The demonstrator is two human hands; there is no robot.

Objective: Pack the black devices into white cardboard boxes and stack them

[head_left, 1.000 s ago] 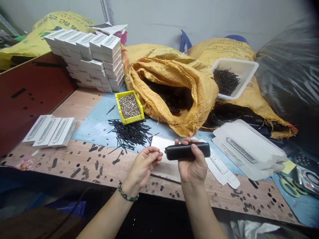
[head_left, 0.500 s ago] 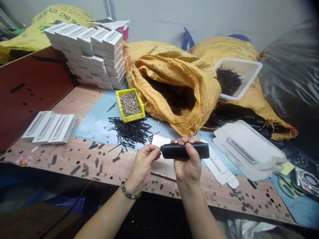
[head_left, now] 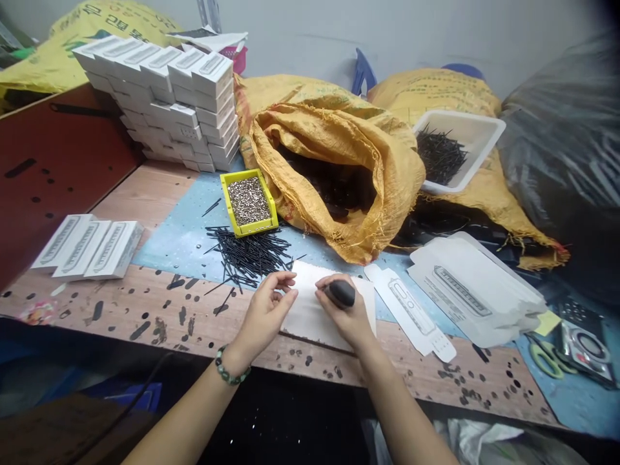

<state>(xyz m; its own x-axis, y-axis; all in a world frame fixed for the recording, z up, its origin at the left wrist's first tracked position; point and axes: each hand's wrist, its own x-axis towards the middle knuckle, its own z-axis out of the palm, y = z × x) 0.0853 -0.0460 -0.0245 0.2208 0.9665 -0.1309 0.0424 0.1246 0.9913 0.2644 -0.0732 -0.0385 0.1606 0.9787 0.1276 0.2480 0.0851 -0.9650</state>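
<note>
My right hand (head_left: 345, 311) is shut around a black rounded oblong case (head_left: 341, 293), held end-on just above a white paper sheet (head_left: 329, 316). Most of the case is hidden by my fingers. My left hand (head_left: 265, 310) rests open beside the sheet's left edge, and I see nothing in it. A beaded bracelet (head_left: 232, 365) circles that wrist. A loose pile of thin black pins (head_left: 247, 255) lies just beyond my left fingertips, and a flat white box blank (head_left: 411, 316) lies right of my right hand.
A yellow bin of small silver parts (head_left: 248, 201) and a yellow woven sack of black pieces (head_left: 334, 168) stand behind. There are also a white tub of pins (head_left: 458, 152), stacked white boxes (head_left: 174, 106), an unfolded carton (head_left: 477, 290) and green-handled scissors (head_left: 547, 358).
My right hand has turned the black case from lying crosswise to end-on and lowered it toward the sheet. My left hand has dropped to the sheet's edge, with its fingers more spread.
</note>
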